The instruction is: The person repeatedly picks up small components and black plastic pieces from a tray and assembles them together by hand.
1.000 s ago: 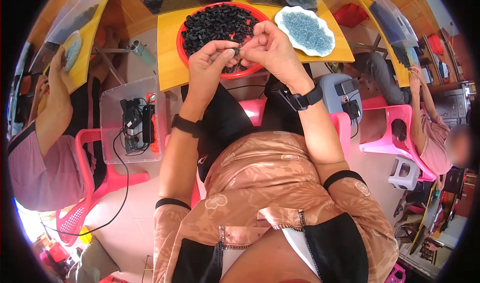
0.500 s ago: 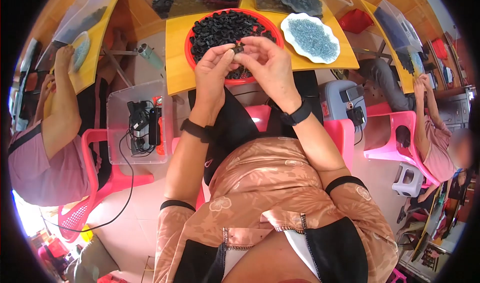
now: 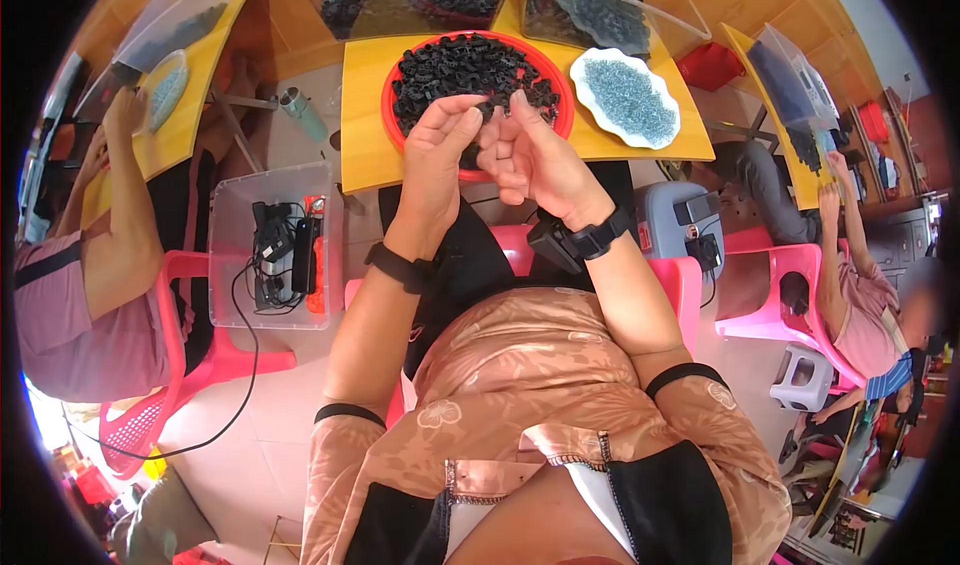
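Observation:
My left hand (image 3: 433, 157) pinches a small black part (image 3: 487, 111) between thumb and fingertips, above the near side of a round red tray (image 3: 570, 115). The tray holds a heap of small black plastic pieces (image 3: 455, 73). Close beside it, my right hand (image 3: 552, 170) has its thumb raised and its other fingers loosely curled; no held thing shows in it. On the table to the right lies a white scalloped plate (image 3: 583, 70) with many tiny clear-bluish pieces (image 3: 628, 100). The exact shape of the pinched part is too small to make out.
Clear bins of black parts (image 3: 415, 10) stand at the back of the yellow table (image 3: 370, 160). A clear plastic box (image 3: 225, 265) with cables is on the left, a grey-blue stool-like case (image 3: 665, 220) on the right. People (image 3: 90, 305) sit at tables on both sides.
My right hand has come away from the small part, its thumb lifting off. My left hand keeps its pinch. The view has shifted slightly, so the table appears lower.

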Motion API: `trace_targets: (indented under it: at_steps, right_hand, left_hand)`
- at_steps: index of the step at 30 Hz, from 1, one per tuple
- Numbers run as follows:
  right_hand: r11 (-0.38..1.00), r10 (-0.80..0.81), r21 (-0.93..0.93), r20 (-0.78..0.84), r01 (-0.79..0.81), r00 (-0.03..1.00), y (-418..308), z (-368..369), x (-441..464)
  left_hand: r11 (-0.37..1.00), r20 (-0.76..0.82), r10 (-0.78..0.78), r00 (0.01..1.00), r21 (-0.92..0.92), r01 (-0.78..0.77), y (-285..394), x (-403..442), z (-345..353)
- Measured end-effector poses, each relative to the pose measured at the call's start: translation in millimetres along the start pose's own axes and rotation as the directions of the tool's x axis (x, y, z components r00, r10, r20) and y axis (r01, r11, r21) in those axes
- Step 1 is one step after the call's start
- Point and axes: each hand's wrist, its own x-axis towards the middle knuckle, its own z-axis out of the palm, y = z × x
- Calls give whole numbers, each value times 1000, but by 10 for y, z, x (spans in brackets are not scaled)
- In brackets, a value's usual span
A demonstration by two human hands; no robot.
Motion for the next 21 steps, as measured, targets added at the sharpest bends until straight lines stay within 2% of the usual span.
trace_targets:
  at_steps: [2, 10, 17, 20, 21]
  right_hand:
    - [999, 5, 36, 42, -6, 999, -18, 48, -17]
    - [965, 70, 238, 168, -110, 983, 20, -27, 25]
    - [959, 91, 259, 98, -114, 991, 8, 24, -16]
    - [951, 98, 282, 108, -125, 989, 12, -4, -7]
    - [948, 100, 290, 126, -133, 987, 11, -19, -4]
  left_hand:
    - [1000, 47, -14, 999, -2, 14, -23, -10, -35]
    - [999, 58, -3, 998, 53, 0, -18, -52, 31]
    - [971, 100, 6, 995, 236, -29, 58, -70, 85]
    - [962, 85, 82, 993, 254, -101, 3, -49, 72]
    - [968, 91, 55, 994, 241, -75, 9, -53, 63]
